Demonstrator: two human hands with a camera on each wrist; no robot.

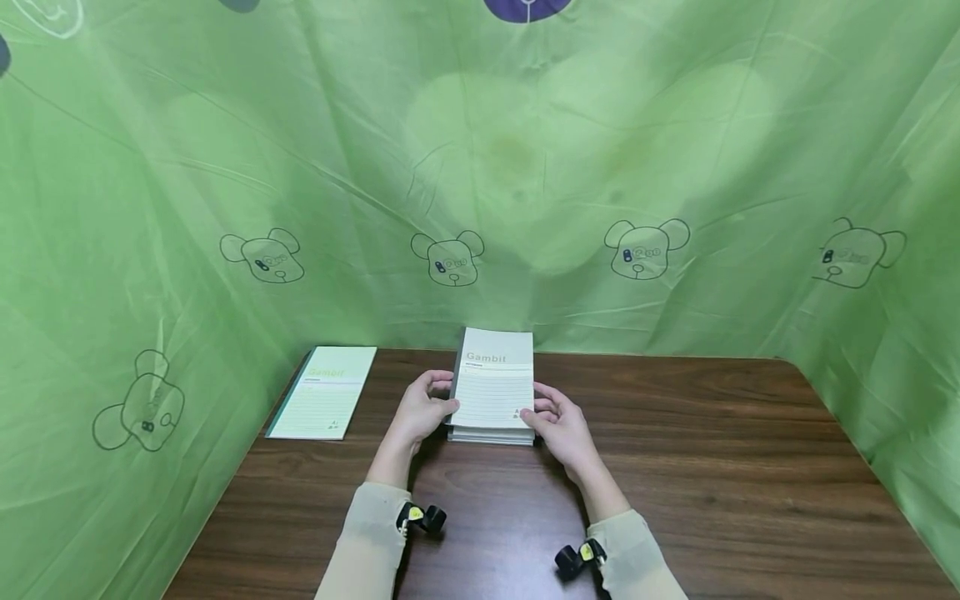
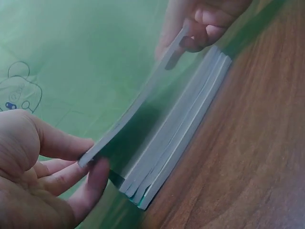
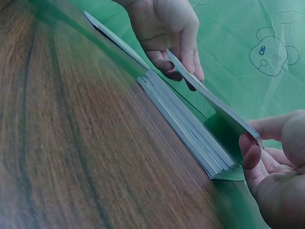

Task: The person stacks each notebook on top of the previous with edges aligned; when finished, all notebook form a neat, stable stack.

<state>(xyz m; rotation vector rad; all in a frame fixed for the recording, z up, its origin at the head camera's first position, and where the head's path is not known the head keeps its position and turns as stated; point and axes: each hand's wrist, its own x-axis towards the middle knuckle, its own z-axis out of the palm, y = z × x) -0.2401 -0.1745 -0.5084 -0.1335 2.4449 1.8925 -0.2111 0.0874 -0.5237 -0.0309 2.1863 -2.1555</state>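
Both hands hold one notebook (image 1: 495, 379) with a pale, lined cover marked "Gambit" and a dark spine on its left side. My left hand (image 1: 424, 407) pinches its left edge, thumb on the cover and fingers beneath. At the opposite edge, my right hand (image 1: 561, 425) pinches it near the lower corner. In the wrist views the notebook is raised and tilted above a stack of several notebooks (image 2: 178, 129), with a gap showing between. The left wrist view shows the stack's page edges slightly uneven. Most of the stack's top is hidden from the head view.
A single notebook (image 1: 322, 392) with a green title and teal spine lies flat at the table's back left. The brown wooden table (image 1: 675, 467) meets a green printed curtain (image 1: 555, 250) along its back edge and at both sides. Small black cameras sit on both wrists.
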